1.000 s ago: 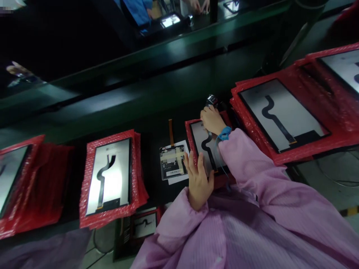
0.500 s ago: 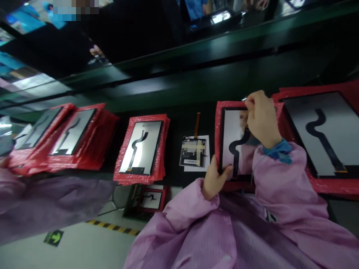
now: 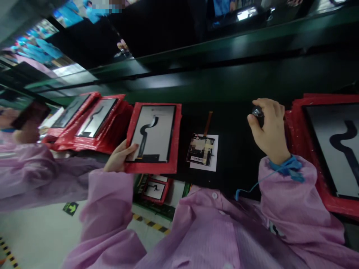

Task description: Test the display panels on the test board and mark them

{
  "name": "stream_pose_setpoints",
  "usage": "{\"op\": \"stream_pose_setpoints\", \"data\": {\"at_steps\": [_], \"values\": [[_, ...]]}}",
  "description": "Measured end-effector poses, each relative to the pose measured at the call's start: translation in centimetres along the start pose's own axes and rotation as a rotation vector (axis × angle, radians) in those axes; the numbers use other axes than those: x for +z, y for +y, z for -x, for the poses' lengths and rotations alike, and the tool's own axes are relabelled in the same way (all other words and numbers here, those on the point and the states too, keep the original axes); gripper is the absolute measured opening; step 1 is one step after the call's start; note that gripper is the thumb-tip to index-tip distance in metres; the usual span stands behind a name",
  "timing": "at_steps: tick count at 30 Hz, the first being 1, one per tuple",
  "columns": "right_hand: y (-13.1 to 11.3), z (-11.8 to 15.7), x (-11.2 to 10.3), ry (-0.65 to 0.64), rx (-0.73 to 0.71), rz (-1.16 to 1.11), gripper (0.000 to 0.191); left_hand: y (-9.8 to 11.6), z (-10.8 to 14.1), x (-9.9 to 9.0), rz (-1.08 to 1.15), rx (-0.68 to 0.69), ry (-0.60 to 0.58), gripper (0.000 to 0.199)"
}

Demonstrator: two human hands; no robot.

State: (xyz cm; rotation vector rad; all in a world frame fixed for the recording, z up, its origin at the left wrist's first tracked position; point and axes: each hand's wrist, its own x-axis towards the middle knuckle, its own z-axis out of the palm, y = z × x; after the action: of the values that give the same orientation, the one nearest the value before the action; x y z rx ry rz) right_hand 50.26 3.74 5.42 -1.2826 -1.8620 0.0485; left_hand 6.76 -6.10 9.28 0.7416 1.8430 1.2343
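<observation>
My left hand (image 3: 121, 153) grips the left edge of a display panel (image 3: 154, 134) backed by a red bubble-wrap sheet (image 3: 174, 145). The panel lies over the spot of the middle-left pile; whether it touches that pile I cannot tell. A dark, curved flex cable (image 3: 143, 132) runs across its pale back. My right hand (image 3: 269, 127), raised over the black bench, pinches a small round dark thing with a shiny top (image 3: 257, 111). Between my hands a circuit-filled device (image 3: 199, 150) with an orange ribbon cable (image 3: 208, 123) lies on a white sheet (image 3: 213, 160).
On the right stands a pile of panels in red wrap (image 3: 311, 99). Farther left are more red-wrapped panels (image 3: 97, 117) and a co-worker's pink sleeve (image 3: 33, 164). Below the bench edge sits another panel in red wrap (image 3: 154, 189). A dark green ledge (image 3: 196, 82) runs behind.
My left hand has carried the panel and its red wrap leftward, from right of the circuit-filled device to over the middle-left pile. My right hand has come off the panel. The view has shifted.
</observation>
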Motion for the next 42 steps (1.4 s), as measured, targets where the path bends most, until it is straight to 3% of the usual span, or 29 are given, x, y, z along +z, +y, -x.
{"op": "stream_pose_setpoints", "data": {"at_steps": [5,7,9,11,13,15,19,23,25,28,30,33,36,39,42], "values": [[-0.8,1.4,0.1,-0.032,-0.008,0.036,0.045,0.8,-2.2,-2.8,-0.261,-0.067,0.011,0.012],[-1.9,2.9,-0.8,-0.032,-0.007,0.074,0.045,1.0,-2.2,-3.2,-0.358,-0.018,0.085,0.009],[-3.2,5.0,-2.2,-0.026,-0.001,0.133,0.046,1.0,-1.4,-3.2,-0.55,0.186,0.277,0.021],[-4.5,7.4,-3.8,-0.015,0.027,0.22,0.051,0.9,-0.1,-2.3,-0.765,0.494,0.426,0.027],[-5.4,9.8,-5.4,0.019,0.096,0.335,0.057,0.4,1.6,-0.2,-0.859,0.771,0.38,0.026],[-5.5,12.2,-6.6,0.072,0.214,0.436,0.063,-0.3,3.6,3.2,-0.782,0.895,0.164,0.022],[-3.9,15.9,-8.5,0.209,0.411,0.485,0.059,-2.4,7.6,12.1,-0.471,0.77,-0.372,0.012],[-2.0,17.7,-9.7,0.286,0.368,0.519,0.03,-4.5,11.4,20.8,-0.217,0.55,-0.872,0.019],[-1.6,17.9,-10.0,0.324,0.342,0.518,0.016,-5.2,13.3,24.6,-0.088,0.375,-1.107,0.025],[-1.8,17.7,-10.0,0.385,0.341,0.502,0.007,-5.6,15.6,29.4,0.128,0.108,-1.347,0.042],[-2.0,17.7,-9.8,0.409,0.358,0.498,0.007,-5.6,16.9,31.8,0.245,-0.011,-1.396,0.05],[-2.3,18.2,-9.7,0.43,0.371,0.49,0.005,-5.4,18.4,33.6,0.342,-0.117,-1.361,0.056],[-2.0,19.0,-10.0,0.394,0.373,0.514,0.017,-5.2,19.4,33.8,0.357,-0.16,-1.324,0.06],[-1.7,19.8,-10.5,0.382,0.398,0.553,0.004,-5.0,19.8,33.4,0.348,-0.17,-1.3,0.058],[-1.9,20.2,-10.6,0.45,0.344,0.556,0.005,-4.7,20.1,33.5,0.334,-0.206,-1.282,0.06]]}}
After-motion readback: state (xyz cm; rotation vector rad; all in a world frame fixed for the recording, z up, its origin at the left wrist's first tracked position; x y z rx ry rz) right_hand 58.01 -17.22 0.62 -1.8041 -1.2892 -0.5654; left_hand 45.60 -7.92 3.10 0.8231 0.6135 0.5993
